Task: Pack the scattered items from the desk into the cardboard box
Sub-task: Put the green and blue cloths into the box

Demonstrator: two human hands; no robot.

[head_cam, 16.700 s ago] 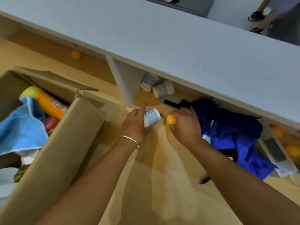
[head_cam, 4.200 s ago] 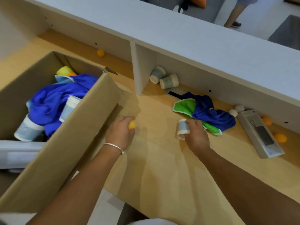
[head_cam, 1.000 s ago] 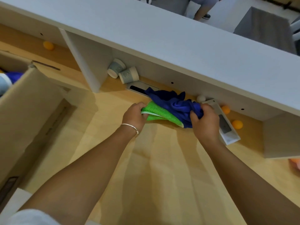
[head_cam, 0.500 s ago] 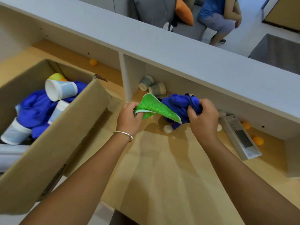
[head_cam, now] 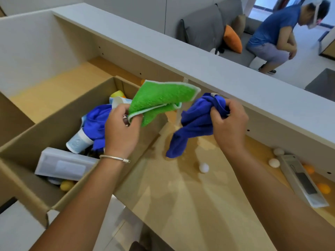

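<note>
Forearms reach up from the bottom edge, and I see my left hand point(head_cam: 123, 131) pinching a folded green cloth point(head_cam: 163, 98) above the open cardboard box point(head_cam: 54, 127), while my right hand point(head_cam: 229, 124) has its fingers curled into a bunched blue cloth point(head_cam: 195, 124) hanging over the wooden desk point(head_cam: 181, 196). Inside the box lie another blue cloth point(head_cam: 96, 122), a paper cup point(head_cam: 78, 144) and a white carton point(head_cam: 61, 164). Farther right on the desk, a white ball point(head_cam: 204, 167) sits apart from a flat packaged item point(head_cam: 304, 182) beside orange balls point(head_cam: 324, 188).
</note>
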